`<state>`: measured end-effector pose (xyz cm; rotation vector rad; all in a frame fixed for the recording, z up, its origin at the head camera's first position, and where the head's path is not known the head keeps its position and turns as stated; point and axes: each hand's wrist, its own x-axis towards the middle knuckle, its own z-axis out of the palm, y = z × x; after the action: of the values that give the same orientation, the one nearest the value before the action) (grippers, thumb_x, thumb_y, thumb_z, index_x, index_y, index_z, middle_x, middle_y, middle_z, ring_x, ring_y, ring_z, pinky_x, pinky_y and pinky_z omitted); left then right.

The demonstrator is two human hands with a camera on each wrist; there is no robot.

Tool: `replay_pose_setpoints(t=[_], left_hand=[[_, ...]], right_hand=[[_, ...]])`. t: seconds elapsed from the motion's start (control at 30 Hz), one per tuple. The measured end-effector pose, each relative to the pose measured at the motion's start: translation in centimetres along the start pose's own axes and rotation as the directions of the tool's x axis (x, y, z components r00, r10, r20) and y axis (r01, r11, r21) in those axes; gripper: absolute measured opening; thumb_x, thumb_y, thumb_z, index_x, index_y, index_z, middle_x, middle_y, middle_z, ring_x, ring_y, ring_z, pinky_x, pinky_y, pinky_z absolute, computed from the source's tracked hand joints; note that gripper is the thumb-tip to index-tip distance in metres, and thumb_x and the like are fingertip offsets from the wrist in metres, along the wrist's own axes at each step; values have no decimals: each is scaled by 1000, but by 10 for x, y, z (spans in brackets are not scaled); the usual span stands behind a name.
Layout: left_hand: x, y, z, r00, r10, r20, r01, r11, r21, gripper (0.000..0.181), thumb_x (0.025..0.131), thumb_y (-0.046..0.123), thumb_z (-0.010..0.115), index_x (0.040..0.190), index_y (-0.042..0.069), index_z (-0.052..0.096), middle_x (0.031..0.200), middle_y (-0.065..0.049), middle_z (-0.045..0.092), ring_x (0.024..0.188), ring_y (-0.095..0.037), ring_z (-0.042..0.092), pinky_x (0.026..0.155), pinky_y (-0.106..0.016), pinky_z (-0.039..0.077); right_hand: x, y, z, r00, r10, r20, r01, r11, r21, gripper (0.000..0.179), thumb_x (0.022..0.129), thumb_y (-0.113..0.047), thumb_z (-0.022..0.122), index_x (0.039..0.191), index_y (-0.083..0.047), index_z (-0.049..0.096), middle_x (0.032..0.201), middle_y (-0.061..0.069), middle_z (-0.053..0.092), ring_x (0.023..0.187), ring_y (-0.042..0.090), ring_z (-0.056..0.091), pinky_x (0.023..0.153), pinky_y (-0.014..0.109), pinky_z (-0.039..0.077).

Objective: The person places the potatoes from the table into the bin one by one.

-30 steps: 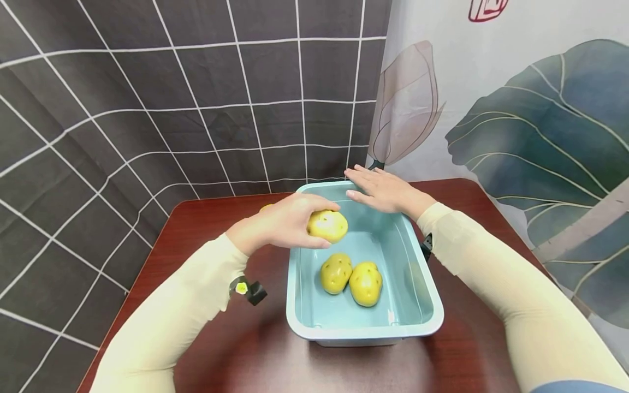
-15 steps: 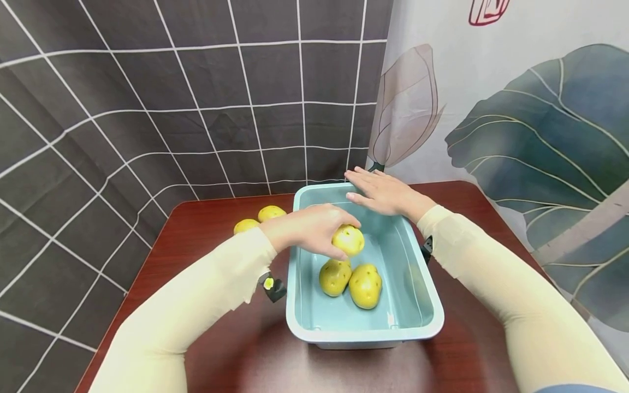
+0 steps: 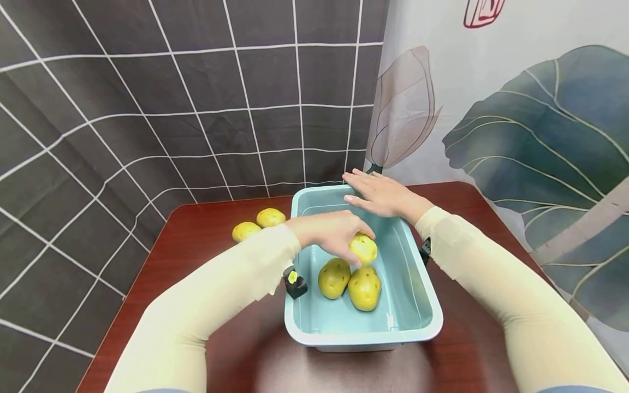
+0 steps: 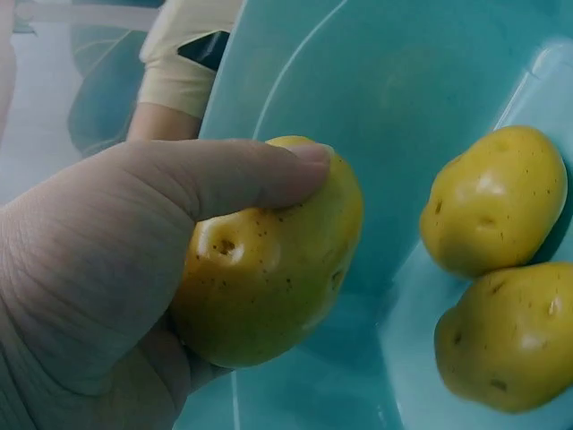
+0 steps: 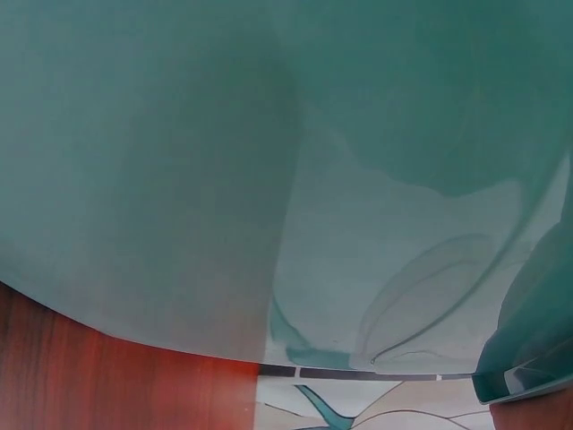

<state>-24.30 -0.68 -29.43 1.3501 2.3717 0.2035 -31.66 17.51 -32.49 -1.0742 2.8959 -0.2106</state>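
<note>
My left hand (image 3: 334,233) grips a yellow potato (image 3: 363,250) inside the light blue plastic bin (image 3: 363,339), with the thumb over its side in the left wrist view. Two more potatoes lie side by side on the bin's floor: a greener one (image 3: 334,279) and a yellower one (image 3: 365,290). The held potato is just behind this pair. At the bin's far right corner, my right hand (image 3: 383,195) lies over the rim with straight fingers, holding nothing. Only the bin's outer wall (image 5: 179,179) fills most of the right wrist view; the hand is out of that frame.
Left of the bin, two potatoes lie on the dark red table (image 3: 191,256): one (image 3: 245,231) nearer and one (image 3: 271,217) farther back. A dark grid-patterned curtain (image 3: 206,131) and a leaf-printed curtain (image 3: 535,120) hang close behind the table.
My left hand has carried the potato rightward and down, from over the bin's left rim to inside it. Two potatoes on the table have come into view. The right hand stays put.
</note>
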Motion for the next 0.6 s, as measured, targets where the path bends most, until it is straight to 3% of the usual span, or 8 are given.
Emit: replay_pose_setpoints(t=[0.17,0.3,0.47,0.6], left_hand=[[14,0,8,1000,13,21,-12,1000,-12,67,78,42,77,135,14,56,113,7,64,96,-6,56,86,-21,44],[20,-4,16,999,-21,46,22,1000,-12,66,78,44,77,135,17,57,112,9,62,96,-7,55,86,-23,44],[21,-11,24,996,-51,68,51,999,-7,65,79,45,76,135,19,55,114,8,60,100,-9,53,88,-26,43],[21,-13,26,997,-29,77,31,999,-26,63,80,43,76,134,20,56,116,9,61,101,-9,53,90,-25,43]], right_hand=[[0,-1,-1,1000,-9,-1,9,1000,-10,76,96,-66,25,155,-19,14,159,-1,16,147,16,7,116,48,9],[-1,-2,-1,1000,-4,0,4,1000,-5,76,95,-67,23,155,-21,14,159,-3,16,146,14,6,116,47,8],[-1,-2,1,1000,-3,-3,3,1000,-2,77,95,-68,22,155,-21,14,159,-4,16,146,14,6,116,47,9],[-1,0,2,1000,0,-10,0,1000,-1,78,94,-68,23,155,-21,15,159,-4,17,146,14,6,116,46,9]])
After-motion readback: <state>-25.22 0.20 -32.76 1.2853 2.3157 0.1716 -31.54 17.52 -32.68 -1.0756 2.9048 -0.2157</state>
